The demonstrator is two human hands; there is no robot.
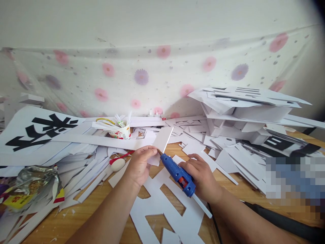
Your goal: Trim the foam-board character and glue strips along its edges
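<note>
My right hand (pixel 201 176) is wrapped round a blue hot glue gun (pixel 175 169), with a pale glue stick (pixel 203 206) poking out of its back end. A white foam board strip (pixel 164 138) stands tilted in my left hand (pixel 141 162), pinched between thumb and fingers. The glue gun's nozzle meets the strip near my left fingertips; whether it touches the board I cannot tell. Below both hands a large white cut-out board (pixel 149 206) with several openings lies flat on the wooden table (pixel 83 222).
White scraps (pixel 93 166) are heaped at left, beside an open snack bag (pixel 35 189). A paper tub (pixel 122 131) holding tools stands behind. At right, stacked white box shapes (pixel 254 113) rise above more offcuts. A red-handled tool (pixel 118 162) lies left of my hand.
</note>
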